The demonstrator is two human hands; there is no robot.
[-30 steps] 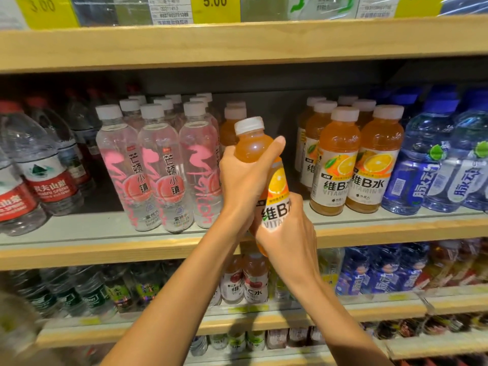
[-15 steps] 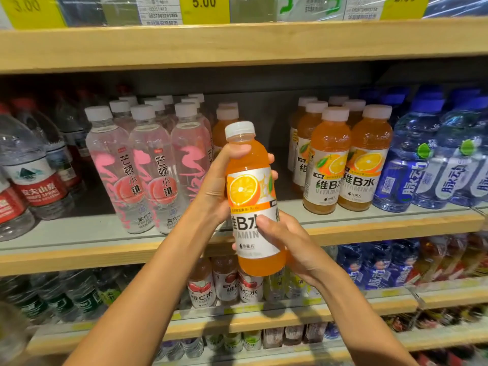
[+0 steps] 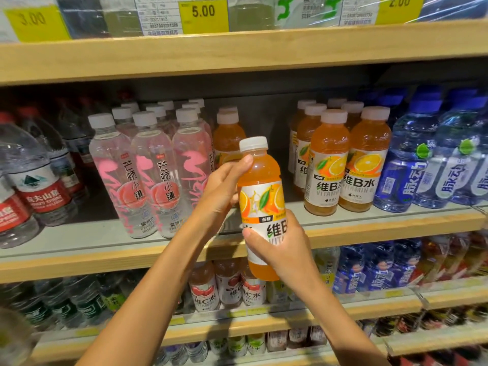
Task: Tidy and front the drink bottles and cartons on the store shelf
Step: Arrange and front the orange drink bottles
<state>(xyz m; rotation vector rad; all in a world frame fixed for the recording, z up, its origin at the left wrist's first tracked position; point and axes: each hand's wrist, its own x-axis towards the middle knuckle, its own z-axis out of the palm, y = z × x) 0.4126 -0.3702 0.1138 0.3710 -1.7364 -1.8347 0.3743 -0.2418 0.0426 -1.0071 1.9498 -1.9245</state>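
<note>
**Fronting the orange drinks: one bottle in hand, one slot open**

The middle shelf (image 3: 79,233) runs across the frame, and most of it looks tidy. The water bottles (image 3: 34,180) at left, the pink bottles (image 3: 153,175) beside them, the orange row (image 3: 346,165) right of centre and the blue bottles (image 3: 427,159) at far right all stand upright near the front edge with their labels outward.

What looks undone is the dark slot at centre, between the pink bottles and the orange row. Only a rear orange bottle (image 3: 228,138) stands there, far back.

The held bottle (image 3: 260,207) is in the air in front of that slot, upright and off the shelf. The left grip (image 3: 224,191) is wrapped round its shoulder and the right grip (image 3: 282,249) clasps its lower half. It probably belongs at the front of the slot, label forward.

The right grip covers part of the label, so the name is cut off. Rows deeper in the shelf fade into shadow. The lower shelves are blurred, so I cannot judge how tidy they are.
</note>
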